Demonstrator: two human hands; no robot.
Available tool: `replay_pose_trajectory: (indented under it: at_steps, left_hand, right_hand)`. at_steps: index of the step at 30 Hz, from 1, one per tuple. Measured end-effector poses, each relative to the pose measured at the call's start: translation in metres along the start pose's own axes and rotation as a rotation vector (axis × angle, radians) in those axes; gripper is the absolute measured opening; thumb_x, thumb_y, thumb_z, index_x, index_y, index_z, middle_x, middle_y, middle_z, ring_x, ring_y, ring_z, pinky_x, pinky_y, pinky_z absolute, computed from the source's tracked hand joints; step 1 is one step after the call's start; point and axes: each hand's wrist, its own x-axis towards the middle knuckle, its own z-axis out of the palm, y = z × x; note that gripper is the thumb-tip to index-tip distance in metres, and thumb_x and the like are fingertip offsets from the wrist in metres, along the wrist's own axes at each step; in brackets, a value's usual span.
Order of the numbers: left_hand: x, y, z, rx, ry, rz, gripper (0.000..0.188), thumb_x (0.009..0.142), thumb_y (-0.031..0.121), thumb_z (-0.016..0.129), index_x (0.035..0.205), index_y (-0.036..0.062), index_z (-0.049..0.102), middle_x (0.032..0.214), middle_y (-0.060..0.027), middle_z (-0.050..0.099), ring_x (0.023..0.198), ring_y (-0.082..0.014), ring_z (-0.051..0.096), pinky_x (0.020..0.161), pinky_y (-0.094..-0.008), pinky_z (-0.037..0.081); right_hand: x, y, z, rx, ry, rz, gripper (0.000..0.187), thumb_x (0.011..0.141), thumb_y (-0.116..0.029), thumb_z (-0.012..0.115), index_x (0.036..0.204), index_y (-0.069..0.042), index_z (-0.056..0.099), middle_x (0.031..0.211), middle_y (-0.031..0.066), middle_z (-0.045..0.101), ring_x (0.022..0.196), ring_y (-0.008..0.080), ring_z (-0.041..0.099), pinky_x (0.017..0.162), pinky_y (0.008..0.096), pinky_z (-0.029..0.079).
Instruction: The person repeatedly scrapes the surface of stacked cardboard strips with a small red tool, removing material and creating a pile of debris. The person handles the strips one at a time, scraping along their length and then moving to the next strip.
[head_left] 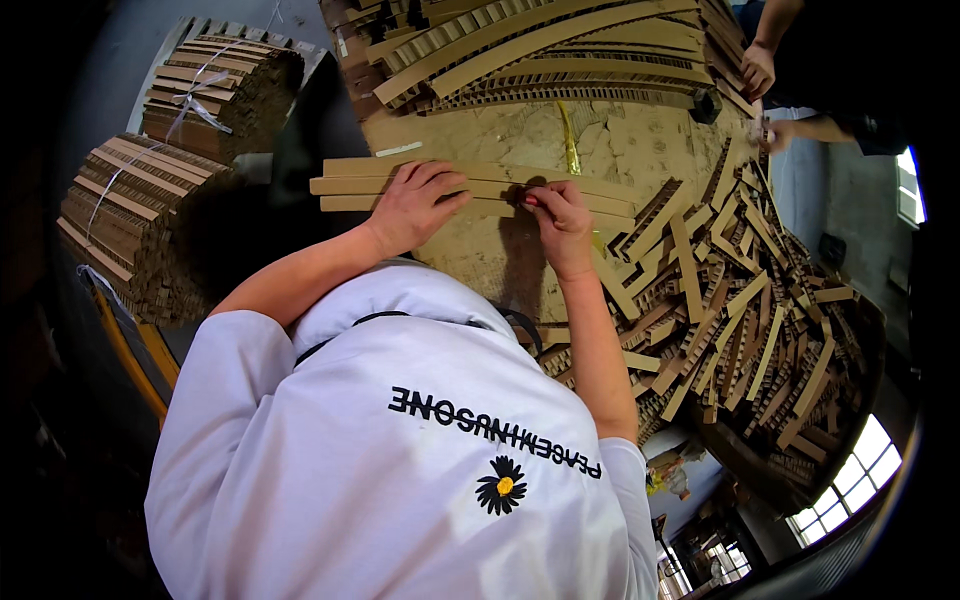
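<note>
Three long tan cardboard strips (pixel 350 186) lie side by side across the worktable in front of me. My left hand (pixel 415 207) rests on their left half, its fingers spread and slightly bent over them. Above the right half, my right hand (pixel 563 222) is closed in a pinch, thumb against fingers. A small red spot shows at its fingertips, too small to name. That hand's shadow falls on the cardboard-covered tabletop (pixel 475 255).
A big heap of loose cardboard strips (pixel 745 310) covers the right side. Longer strips (pixel 560 50) are stacked at the back. Tied bundles (pixel 130 215) stand at the left. Yellow tape (pixel 570 140) lies behind the strips. Another person's hand (pixel 758 70) works at the far right.
</note>
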Motion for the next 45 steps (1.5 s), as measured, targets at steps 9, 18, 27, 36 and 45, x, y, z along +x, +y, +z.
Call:
replay_pose_trajectory:
  at_steps: [9, 18, 27, 36, 45]
  left_hand:
    - [0.002, -0.001, 0.000, 0.020, -0.007, 0.013, 0.040, 0.082, 0.016, 0.075, 0.123, 0.0169, 0.073, 0.135, -0.0040, 0.064, 0.132, -0.0308, 0.055, 0.108, -0.0490, 0.044]
    - [0.004, -0.001, -0.001, 0.002, -0.022, 0.002, 0.040, 0.081, 0.016, 0.076, 0.122, 0.0171, 0.074, 0.136, -0.0041, 0.063, 0.132, -0.0305, 0.055, 0.109, -0.0490, 0.044]
    - [0.003, -0.004, -0.009, -0.073, -0.138, -0.001, 0.034, 0.089, 0.019, 0.066, 0.122, 0.0219, 0.074, 0.139, -0.0050, 0.063, 0.137, -0.0308, 0.051, 0.116, -0.0526, 0.038]
    - [0.009, -0.001, -0.008, -0.037, -0.121, 0.075, 0.031, 0.087, 0.019, 0.066, 0.116, 0.0106, 0.072, 0.109, -0.0025, 0.066, 0.106, -0.0252, 0.060, 0.095, -0.0409, 0.045]
    - [0.012, -0.002, 0.001, -0.027, -0.108, 0.108, 0.036, 0.079, 0.023, 0.079, 0.111, 0.0101, 0.072, 0.100, -0.0038, 0.064, 0.099, -0.0266, 0.059, 0.088, -0.0432, 0.046]
  right_hand:
    - [0.005, 0.001, 0.002, -0.066, 0.011, -0.034, 0.015, 0.084, -0.002, 0.082, 0.098, -0.007, 0.078, 0.093, 0.0100, 0.068, 0.078, 0.0285, 0.070, 0.068, 0.0361, 0.055]
    - [0.010, -0.005, 0.000, -0.285, 0.025, -0.111, 0.012, 0.083, -0.012, 0.084, 0.093, -0.012, 0.078, 0.091, 0.0058, 0.072, 0.078, 0.0292, 0.072, 0.065, 0.0393, 0.056]
    - [0.013, -0.004, -0.003, -0.310, 0.012, -0.120, 0.012, 0.081, -0.014, 0.085, 0.091, -0.014, 0.078, 0.090, 0.0027, 0.073, 0.076, 0.0283, 0.072, 0.065, 0.0397, 0.056]
    - [0.016, -0.006, -0.004, -0.302, -0.007, -0.134, 0.012, 0.081, -0.014, 0.085, 0.091, -0.014, 0.078, 0.090, 0.0027, 0.073, 0.076, 0.0283, 0.073, 0.064, 0.0395, 0.056]
    - [0.017, -0.010, -0.006, -0.308, -0.021, -0.144, 0.012, 0.082, -0.013, 0.084, 0.091, -0.013, 0.078, 0.091, 0.0033, 0.073, 0.076, 0.0287, 0.073, 0.064, 0.0397, 0.056]
